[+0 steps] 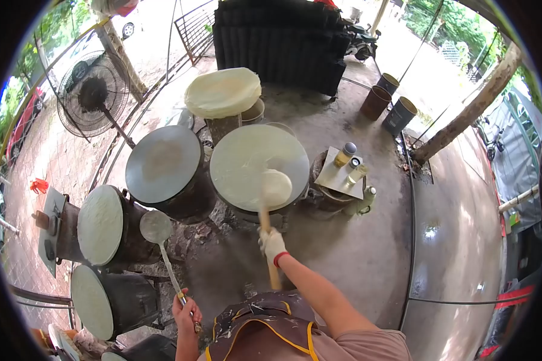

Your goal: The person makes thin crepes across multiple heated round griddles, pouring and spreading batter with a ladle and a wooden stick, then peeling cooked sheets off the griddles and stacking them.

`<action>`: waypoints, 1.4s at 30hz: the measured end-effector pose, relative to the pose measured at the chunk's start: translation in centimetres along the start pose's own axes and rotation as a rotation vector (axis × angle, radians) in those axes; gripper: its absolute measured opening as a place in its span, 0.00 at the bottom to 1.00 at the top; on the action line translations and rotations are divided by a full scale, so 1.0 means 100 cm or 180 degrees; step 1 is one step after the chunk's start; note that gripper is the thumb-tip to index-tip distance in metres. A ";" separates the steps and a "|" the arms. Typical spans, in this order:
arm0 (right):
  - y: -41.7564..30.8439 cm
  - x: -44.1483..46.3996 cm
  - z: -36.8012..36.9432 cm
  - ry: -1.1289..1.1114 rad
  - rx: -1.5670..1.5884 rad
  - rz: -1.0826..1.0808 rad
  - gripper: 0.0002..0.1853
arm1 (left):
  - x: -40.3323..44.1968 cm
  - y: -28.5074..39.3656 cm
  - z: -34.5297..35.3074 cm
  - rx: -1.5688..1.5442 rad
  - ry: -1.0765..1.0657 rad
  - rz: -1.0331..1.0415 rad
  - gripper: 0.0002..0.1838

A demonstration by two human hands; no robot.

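In my left hand (187, 309), bare and closed, is the handle of a ladle (156, 227). Its batter-coated bowl hangs beside a drum griddle on the left. My right hand (273, 245), in a white glove, grips a long wooden-handled batter spreader (264, 215). The spreader's far end is smeared by motion over the middle round griddle (238, 159), so its shape cannot be made out. A pool of pale batter (279, 189) lies at that end, on the griddle's near right part. Thin whitish residue or batter covers the rest of the surface.
A stack of thin flatbreads (223, 92) stands behind the griddle. To the left are a bare griddle (164, 162), a batter-covered one (100, 225) and another pale one (92, 302). Bottles stand on a board (338, 176) at right. A fan (93, 93) stands far left.
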State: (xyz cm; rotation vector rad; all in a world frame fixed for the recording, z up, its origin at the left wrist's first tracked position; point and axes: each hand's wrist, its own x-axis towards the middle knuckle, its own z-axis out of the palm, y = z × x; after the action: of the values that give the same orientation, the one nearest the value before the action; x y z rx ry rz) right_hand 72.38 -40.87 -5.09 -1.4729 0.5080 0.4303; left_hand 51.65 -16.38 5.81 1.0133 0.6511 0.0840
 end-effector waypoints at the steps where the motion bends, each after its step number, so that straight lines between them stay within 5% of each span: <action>1: 0.030 0.007 -0.017 -0.0455 -0.0587 -0.0467 0.16 | -0.001 -0.004 0.008 0.0014 -0.0014 -0.0025 0.15; 3: 0.046 0.002 -0.048 -0.0472 -0.0978 -0.0097 0.17 | -0.006 -0.012 0.028 0.0012 -0.0020 -0.0074 0.14; 9: -0.001 0.054 -0.133 0.0083 -0.1391 -0.0698 0.18 | -0.021 -0.039 0.114 -0.0111 -0.0039 -0.0112 0.13; 12: 0.007 0.039 -0.163 -0.0408 -0.2643 -0.1203 0.19 | -0.027 -0.048 0.155 -0.0255 -0.0077 -0.0157 0.13; 15: -0.014 0.052 -0.198 -0.0375 -0.2557 -0.0977 0.19 | -0.027 -0.061 0.189 -0.0354 -0.0167 -0.0144 0.13; 20: -0.037 0.104 -0.190 -0.0056 -0.2545 -0.1457 0.17 | -0.032 -0.074 0.216 -0.0350 -0.0301 -0.0164 0.13; 23: -0.026 0.073 -0.214 -0.1382 -0.3082 -0.1707 0.17 | -0.027 -0.075 0.223 -0.0423 -0.0451 -0.0168 0.13; 25: -0.026 0.053 -0.232 -0.1536 -0.2867 -0.1048 0.16 | -0.025 -0.074 0.223 -0.0503 -0.0455 -0.0221 0.13; 28: -0.039 0.082 -0.244 -0.0194 -0.2957 -0.1294 0.16 | -0.020 -0.068 0.224 -0.0454 -0.0497 -0.0290 0.12; 31: -0.097 0.150 -0.213 0.0350 -0.2946 -0.1245 0.19 | -0.014 -0.061 0.220 -0.0566 -0.0524 -0.0410 0.13; 35: -0.106 0.164 -0.180 0.0124 -0.2748 -0.1651 0.21 | -0.005 -0.050 0.208 -0.0668 -0.0627 -0.0518 0.13; 37: -0.044 0.164 -0.178 -0.0385 -0.3171 -0.2079 0.22 | 0.002 -0.048 0.200 -0.0452 -0.0733 -0.0540 0.12; 39: -0.054 0.101 -0.179 -0.0593 -0.2081 -0.1793 0.21 | 0.009 -0.045 0.192 -0.0389 -0.0772 -0.0604 0.11; 42: -0.014 0.100 -0.160 0.0790 0.0158 -0.1208 0.21 | 0.017 -0.045 0.184 -0.0513 -0.0769 -0.0767 0.10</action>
State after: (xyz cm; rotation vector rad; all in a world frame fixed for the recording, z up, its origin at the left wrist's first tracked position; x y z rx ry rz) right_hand 80.45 -57.26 -10.08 -1.5412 0.4173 -0.0647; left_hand 61.96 -32.27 7.99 0.7691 0.5315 -0.1922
